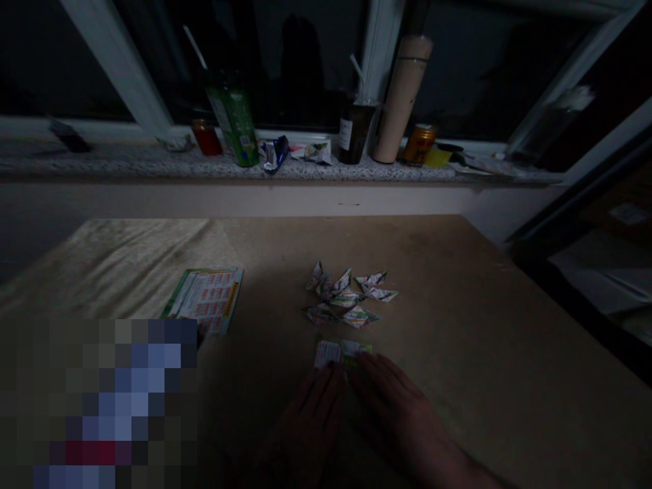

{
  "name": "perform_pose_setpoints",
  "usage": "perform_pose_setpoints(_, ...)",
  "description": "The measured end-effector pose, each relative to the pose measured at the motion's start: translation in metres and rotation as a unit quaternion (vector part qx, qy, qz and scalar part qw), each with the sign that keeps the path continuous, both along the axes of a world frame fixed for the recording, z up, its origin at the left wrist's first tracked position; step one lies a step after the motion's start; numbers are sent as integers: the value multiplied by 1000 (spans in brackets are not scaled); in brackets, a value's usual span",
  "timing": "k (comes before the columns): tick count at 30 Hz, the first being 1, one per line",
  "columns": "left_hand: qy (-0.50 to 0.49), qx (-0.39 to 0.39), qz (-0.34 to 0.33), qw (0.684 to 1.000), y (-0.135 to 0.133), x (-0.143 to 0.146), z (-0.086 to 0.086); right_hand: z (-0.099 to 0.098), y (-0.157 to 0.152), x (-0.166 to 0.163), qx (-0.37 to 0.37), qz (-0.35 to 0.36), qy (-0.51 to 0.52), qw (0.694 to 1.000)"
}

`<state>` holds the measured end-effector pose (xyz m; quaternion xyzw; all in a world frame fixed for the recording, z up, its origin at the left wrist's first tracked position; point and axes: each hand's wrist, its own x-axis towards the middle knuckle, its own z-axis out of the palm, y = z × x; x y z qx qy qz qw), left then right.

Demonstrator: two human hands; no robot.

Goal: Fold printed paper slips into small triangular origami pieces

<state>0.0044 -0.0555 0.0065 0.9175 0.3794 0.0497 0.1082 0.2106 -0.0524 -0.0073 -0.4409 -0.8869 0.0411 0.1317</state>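
Fingers (322,392) outstretched, left hand (312,424) and right hand (405,411) both touch one printed paper (329,352).

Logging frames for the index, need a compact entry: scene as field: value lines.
left hand: fingers extended, at near edge of printed paper
right hand: fingertips at the paper's right part
beyond the paper: group of folded paper pieces
table, left: printed sheet
windowsill: green bottle, dark cup, tall flask, orange can
lighting: dim
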Motion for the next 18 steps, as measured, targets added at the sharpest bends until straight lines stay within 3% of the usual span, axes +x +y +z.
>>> perform_pose_setpoints(4, 9, 7, -12, 1000, 2, 0, -2, -1, 2, 2, 24, 27, -5, 999)
perform_pose_setpoints(18, 58, -9, -18, 998, 5, 2, 6, 0, 2, 7, 24, -13, -11, 1000)
